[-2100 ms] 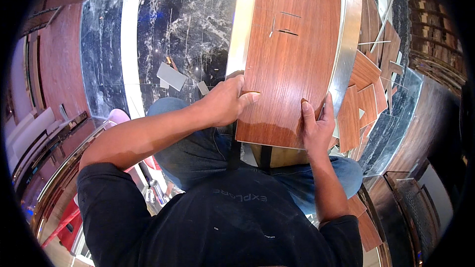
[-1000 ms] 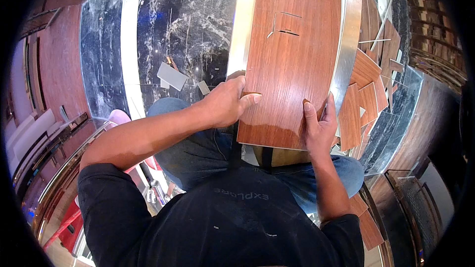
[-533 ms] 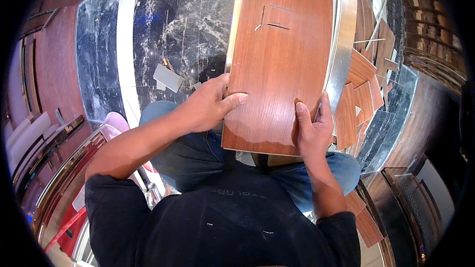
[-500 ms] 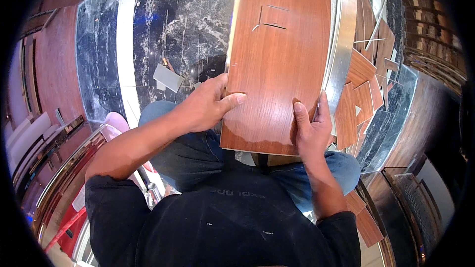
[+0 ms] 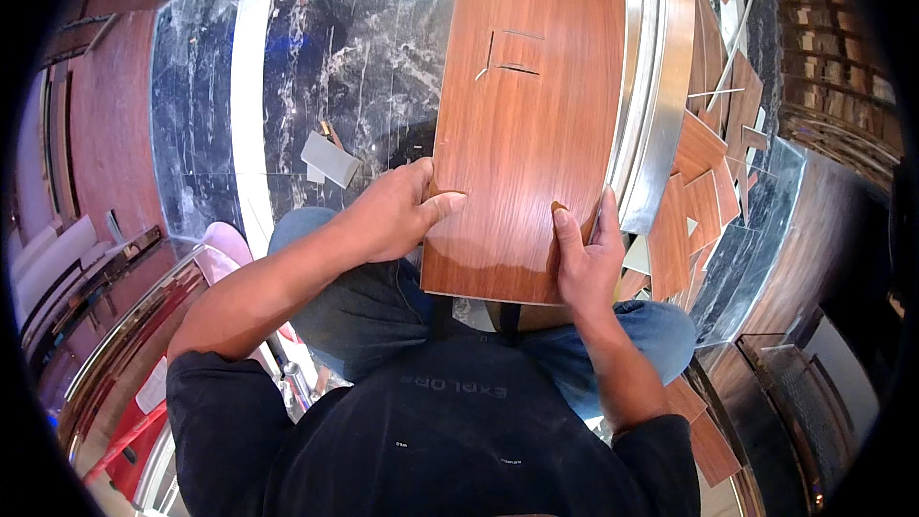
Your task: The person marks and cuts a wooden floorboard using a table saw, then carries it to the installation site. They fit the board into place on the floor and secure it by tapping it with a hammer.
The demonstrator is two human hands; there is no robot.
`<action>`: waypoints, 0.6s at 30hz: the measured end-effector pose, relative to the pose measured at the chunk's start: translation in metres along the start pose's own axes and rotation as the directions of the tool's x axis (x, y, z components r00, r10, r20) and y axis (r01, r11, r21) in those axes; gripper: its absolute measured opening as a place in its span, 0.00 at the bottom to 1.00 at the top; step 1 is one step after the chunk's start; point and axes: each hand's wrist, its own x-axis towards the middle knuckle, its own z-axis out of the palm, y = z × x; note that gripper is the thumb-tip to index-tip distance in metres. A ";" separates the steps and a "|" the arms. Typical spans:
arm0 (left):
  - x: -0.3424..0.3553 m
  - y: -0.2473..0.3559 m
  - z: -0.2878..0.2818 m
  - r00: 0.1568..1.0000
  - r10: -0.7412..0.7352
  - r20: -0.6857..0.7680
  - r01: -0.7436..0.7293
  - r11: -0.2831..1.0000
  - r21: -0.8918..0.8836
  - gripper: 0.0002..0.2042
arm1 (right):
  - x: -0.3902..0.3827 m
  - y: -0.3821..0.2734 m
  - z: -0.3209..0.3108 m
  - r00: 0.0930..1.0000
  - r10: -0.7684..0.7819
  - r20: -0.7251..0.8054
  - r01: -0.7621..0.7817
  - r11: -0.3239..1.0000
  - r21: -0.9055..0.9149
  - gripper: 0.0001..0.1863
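Note:
Both my hands hold a long reddish-brown wood-grain plank (image 5: pixel 531 144) by its near end. My left hand (image 5: pixel 394 213) grips its left edge, with the thumb lying on the top face. At the right edge, my right hand (image 5: pixel 586 254) has its thumb on top and its other fingers along the side and below, partly hidden. Thin slits outline a small rectangle in the plank's upper part, with one short slanted cut beside it. Under the plank and to its right lies a silvery metal channel or frame (image 5: pixel 654 105).
Cut wood-grain offcuts (image 5: pixel 704 201) and thin strips lie heaped on the right. A small grey piece (image 5: pixel 330 160) rests on the dark marbled floor (image 5: pixel 345 48) to the left. Dark panels (image 5: pixel 842 67) stand at the far right; a red object (image 5: pixel 124 455) is at lower left.
The plank has shifted left and slightly toward me, both hands moving with it. More of the metal channel shows on its right, while the metal strip along its left edge is now covered.

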 end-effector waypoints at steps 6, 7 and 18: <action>0.002 0.000 -0.003 1.000 -0.008 -0.003 0.008 0.996 0.094 0.19 | 0.001 0.000 0.002 0.998 0.034 0.061 -0.035 0.999 0.019 0.34; 0.000 0.007 -0.005 1.000 -0.020 -0.005 0.020 0.989 0.149 0.19 | 0.002 -0.001 0.003 0.998 0.029 0.057 -0.031 0.999 0.028 0.34; 0.004 -0.003 -0.001 0.999 0.030 -0.040 -0.026 0.995 0.094 0.21 | -0.001 0.009 0.004 0.999 0.037 0.002 -0.037 0.999 -0.029 0.37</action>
